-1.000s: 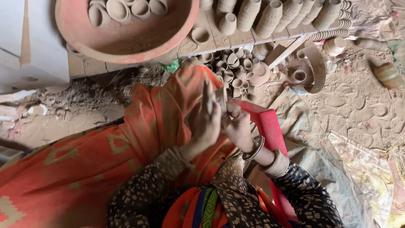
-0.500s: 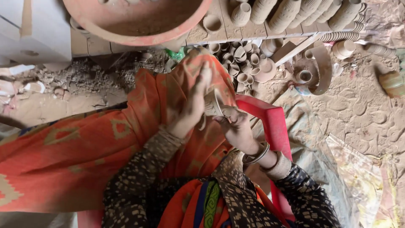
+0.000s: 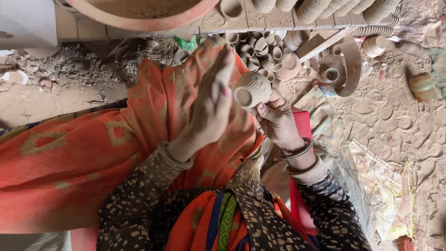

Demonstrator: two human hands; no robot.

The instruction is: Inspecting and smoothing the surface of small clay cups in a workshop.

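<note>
Here, your right hand (image 3: 278, 122) grips a small clay cup (image 3: 252, 89), fingers curled round its lower body, thumb side towards you. The cup is pale brown, unfired by the look, dusty and matt. It lies tilted, its narrow base turned towards the camera; the base shows as a small round disc with a slightly raised edge. The body widens away from the base; its mouth cannot be seen from this angle.

Your left hand (image 3: 211, 109) is open and flat, fingers straight and together, palm against the cup's side. It holds nothing by itself; it only presses or rests on the clay. Pink polish shows on one nail.

The cup sits above your lap, over the orange cloth (image 3: 93, 153), between both hands. Metal bangles (image 3: 299, 151) ring your right wrist.

Beyond the hands, a heap of like cups (image 3: 260, 49) lies on the ground. Stacked cups (image 3: 325, 9) line the boards at the top. A big red-rimmed bowl (image 3: 139, 21) stands at upper left. The ground (image 3: 395, 121) to the right is dry, pitted mud.
</note>
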